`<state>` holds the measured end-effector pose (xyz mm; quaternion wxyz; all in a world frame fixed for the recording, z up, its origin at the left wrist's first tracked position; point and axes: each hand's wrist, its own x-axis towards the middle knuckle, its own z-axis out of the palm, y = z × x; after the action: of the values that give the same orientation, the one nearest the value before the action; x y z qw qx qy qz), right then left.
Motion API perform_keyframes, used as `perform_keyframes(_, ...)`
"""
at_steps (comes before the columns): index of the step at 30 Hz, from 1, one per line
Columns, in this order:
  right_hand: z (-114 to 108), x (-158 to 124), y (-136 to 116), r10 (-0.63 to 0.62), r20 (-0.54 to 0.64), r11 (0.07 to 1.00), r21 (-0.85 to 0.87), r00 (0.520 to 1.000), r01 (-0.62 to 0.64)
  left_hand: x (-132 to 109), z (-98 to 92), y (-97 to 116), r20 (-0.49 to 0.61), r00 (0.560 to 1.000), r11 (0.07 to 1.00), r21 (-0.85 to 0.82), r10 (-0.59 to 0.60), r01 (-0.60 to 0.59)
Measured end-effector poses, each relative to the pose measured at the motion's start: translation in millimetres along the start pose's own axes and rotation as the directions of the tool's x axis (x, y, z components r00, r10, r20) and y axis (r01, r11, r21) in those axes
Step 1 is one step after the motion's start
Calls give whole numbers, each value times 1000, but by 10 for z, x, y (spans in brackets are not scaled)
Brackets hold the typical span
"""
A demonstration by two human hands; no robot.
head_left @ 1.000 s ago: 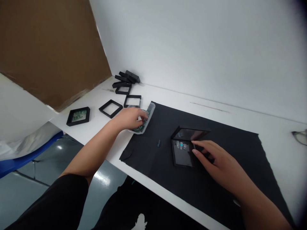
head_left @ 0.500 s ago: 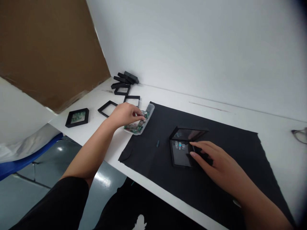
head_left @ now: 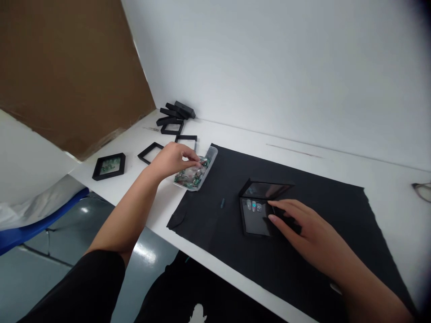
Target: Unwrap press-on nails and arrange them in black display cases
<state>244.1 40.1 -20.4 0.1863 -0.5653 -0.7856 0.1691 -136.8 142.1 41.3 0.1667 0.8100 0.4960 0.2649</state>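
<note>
My left hand (head_left: 180,161) is over a clear plastic box (head_left: 206,176) of green, clear and pinkish press-on nails (head_left: 192,176). Its thumb and forefinger are pinched together at the contents; whatever sits between the tips is too small to make out. On a black mat, my right hand (head_left: 299,222) grips the right side of a black hinged display frame (head_left: 244,220), whose lid (head_left: 266,189) is raised at the back. Three press-on nails (head_left: 254,206) lie in a row at the top of its film. A small dark teal piece (head_left: 222,203) rests left of it.
The black mat (head_left: 286,175) covers part of the white table (head_left: 232,130). Several black frames (head_left: 177,112) are at the back left, and another frame (head_left: 109,166) with green pieces stands near the left edge. Glasses (head_left: 422,190) lie at the far right.
My left hand has shifted slightly up and left over the plastic box, with more of the contents showing below it. The right hand and display frame look nearly the same.
</note>
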Motion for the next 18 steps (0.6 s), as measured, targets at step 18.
perform_keyframes(18, 10, -3, 16, 20, -14, 1000, -11, 1000, -20, -155, 137, 436, -273, 960, 767, -602, 64, -223)
